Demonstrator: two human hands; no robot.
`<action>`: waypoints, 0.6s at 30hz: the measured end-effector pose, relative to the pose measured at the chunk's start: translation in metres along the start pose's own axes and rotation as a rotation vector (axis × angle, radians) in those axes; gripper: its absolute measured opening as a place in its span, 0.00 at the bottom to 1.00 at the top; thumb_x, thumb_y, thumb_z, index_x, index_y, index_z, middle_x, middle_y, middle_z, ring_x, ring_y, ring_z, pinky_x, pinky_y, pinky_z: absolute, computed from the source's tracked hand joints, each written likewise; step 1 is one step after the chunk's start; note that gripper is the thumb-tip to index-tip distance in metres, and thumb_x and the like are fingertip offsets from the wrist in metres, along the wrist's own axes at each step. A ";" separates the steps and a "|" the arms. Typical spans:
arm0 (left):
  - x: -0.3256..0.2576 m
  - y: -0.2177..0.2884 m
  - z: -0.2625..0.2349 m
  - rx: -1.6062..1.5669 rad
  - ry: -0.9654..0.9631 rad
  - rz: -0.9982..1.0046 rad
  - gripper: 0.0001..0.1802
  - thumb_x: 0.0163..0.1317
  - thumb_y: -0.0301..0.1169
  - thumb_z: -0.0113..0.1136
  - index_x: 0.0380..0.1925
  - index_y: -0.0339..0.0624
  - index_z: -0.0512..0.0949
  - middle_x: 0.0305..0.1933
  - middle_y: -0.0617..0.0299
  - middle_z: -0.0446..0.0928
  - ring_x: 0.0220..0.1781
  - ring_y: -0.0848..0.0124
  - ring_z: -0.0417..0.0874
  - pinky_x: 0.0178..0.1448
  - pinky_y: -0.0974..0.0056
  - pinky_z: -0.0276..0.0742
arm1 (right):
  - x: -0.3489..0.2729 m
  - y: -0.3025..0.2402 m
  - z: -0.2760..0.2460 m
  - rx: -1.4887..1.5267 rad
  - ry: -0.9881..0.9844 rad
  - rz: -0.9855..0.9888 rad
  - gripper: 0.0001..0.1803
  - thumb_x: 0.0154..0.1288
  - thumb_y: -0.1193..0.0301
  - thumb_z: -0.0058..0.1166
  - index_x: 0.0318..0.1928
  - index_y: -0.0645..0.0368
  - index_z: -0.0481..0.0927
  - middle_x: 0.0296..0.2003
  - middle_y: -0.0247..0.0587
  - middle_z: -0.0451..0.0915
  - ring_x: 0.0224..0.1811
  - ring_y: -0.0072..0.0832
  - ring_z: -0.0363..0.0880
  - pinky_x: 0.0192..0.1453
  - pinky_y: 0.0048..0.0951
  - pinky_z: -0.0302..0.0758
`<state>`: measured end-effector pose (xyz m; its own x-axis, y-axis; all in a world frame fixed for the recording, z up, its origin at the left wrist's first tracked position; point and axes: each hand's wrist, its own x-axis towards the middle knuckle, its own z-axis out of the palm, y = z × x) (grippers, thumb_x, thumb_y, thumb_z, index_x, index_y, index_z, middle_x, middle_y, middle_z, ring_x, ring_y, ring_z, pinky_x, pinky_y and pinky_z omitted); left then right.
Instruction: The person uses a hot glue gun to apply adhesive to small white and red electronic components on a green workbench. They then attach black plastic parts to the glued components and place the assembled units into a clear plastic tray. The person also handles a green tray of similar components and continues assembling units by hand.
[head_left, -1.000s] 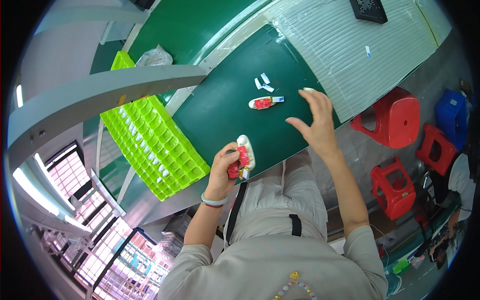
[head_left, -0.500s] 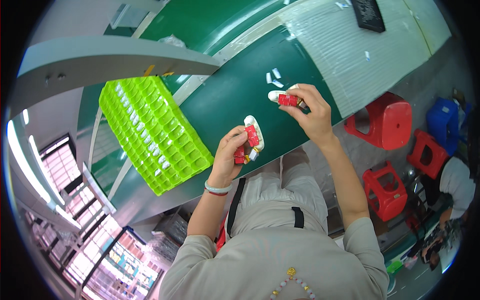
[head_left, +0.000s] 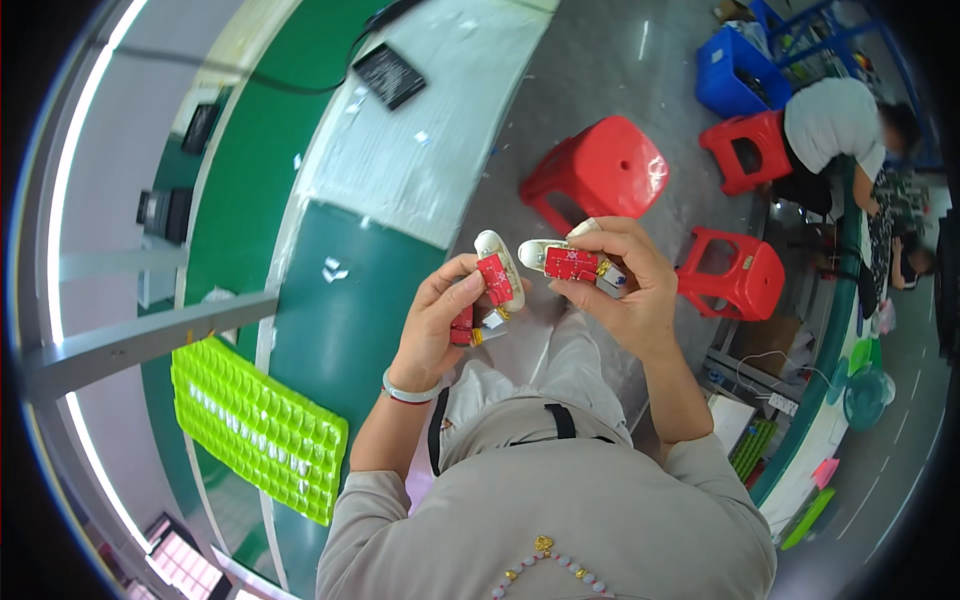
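Observation:
In front of my body, my left hand (head_left: 428, 322) is closed on a small white rounded shell (head_left: 489, 242) carrying a red circuit board (head_left: 495, 280). A second red board (head_left: 461, 326) and a silver block (head_left: 494, 318) show lower down, by the fingers of that hand. My right hand (head_left: 640, 285) pinches a similar white shell (head_left: 533, 255) with a red circuit board (head_left: 572, 264); a silver block (head_left: 611, 278) with yellow tape sits at its end. The two shells are close together, their ends nearly touching. My fingers cover part of both.
A bright green compartment tray (head_left: 260, 425) lies on the green table (head_left: 340, 300) at left, below a grey metal bar (head_left: 150, 335). Small white pieces (head_left: 334, 270) lie farther up the table. Red stools (head_left: 610, 165), a blue bin (head_left: 735, 75) and a seated person (head_left: 835, 125) are at right.
The view has turned to the right, so the table and tray now sit farther left. My hands have come together, bringing the two shells side by side away from the table.

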<state>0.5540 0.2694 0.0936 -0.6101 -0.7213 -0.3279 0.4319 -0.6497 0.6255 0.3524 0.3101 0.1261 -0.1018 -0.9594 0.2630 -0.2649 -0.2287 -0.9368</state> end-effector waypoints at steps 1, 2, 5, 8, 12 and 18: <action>0.011 -0.009 0.022 0.036 -0.003 -0.020 0.19 0.65 0.37 0.48 0.49 0.34 0.70 0.44 0.49 0.78 0.43 0.66 0.81 0.48 0.64 0.76 | -0.005 0.000 -0.022 0.030 0.039 0.001 0.22 0.44 0.82 0.68 0.44 0.64 0.78 0.45 0.41 0.74 0.44 0.25 0.77 0.47 0.23 0.76; 0.023 -0.022 0.041 0.028 -0.027 -0.031 0.17 0.66 0.35 0.47 0.50 0.35 0.71 0.45 0.50 0.78 0.43 0.66 0.81 0.48 0.64 0.76 | -0.010 0.004 -0.044 0.058 0.084 0.004 0.21 0.46 0.82 0.67 0.44 0.63 0.78 0.45 0.40 0.74 0.43 0.25 0.77 0.46 0.23 0.75; 0.063 -0.064 0.103 0.083 -0.046 -0.071 0.16 0.67 0.33 0.45 0.49 0.37 0.71 0.46 0.51 0.78 0.44 0.67 0.80 0.47 0.65 0.76 | -0.025 0.020 -0.119 0.134 0.208 0.028 0.19 0.48 0.82 0.65 0.43 0.63 0.77 0.45 0.39 0.74 0.43 0.24 0.76 0.45 0.23 0.74; 0.112 -0.113 0.183 0.067 -0.055 -0.098 0.11 0.66 0.32 0.51 0.45 0.42 0.74 0.40 0.63 0.78 0.39 0.78 0.79 0.36 0.74 0.70 | -0.044 0.041 -0.207 0.127 0.330 0.081 0.19 0.49 0.83 0.64 0.44 0.64 0.76 0.46 0.39 0.73 0.45 0.24 0.75 0.48 0.25 0.73; 0.171 -0.170 0.269 0.086 -0.175 -0.160 0.11 0.65 0.32 0.54 0.46 0.44 0.73 0.40 0.63 0.79 0.40 0.80 0.80 0.29 0.78 0.65 | -0.060 0.043 -0.321 0.142 0.477 0.166 0.19 0.52 0.83 0.62 0.46 0.65 0.75 0.44 0.39 0.73 0.39 0.22 0.76 0.38 0.21 0.76; 0.247 -0.220 0.374 0.164 -0.326 -0.297 0.13 0.65 0.34 0.55 0.47 0.41 0.72 0.42 0.60 0.79 0.43 0.78 0.80 0.27 0.78 0.66 | -0.079 0.060 -0.444 0.218 0.766 0.152 0.18 0.60 0.80 0.55 0.51 0.65 0.71 0.38 0.39 0.75 0.32 0.21 0.77 0.37 0.24 0.77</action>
<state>0.0598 0.3244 0.1397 -0.8795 -0.3801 -0.2863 0.1129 -0.7512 0.6504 -0.0817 0.4455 0.1512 -0.7712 -0.6210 0.1399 -0.0105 -0.2073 -0.9782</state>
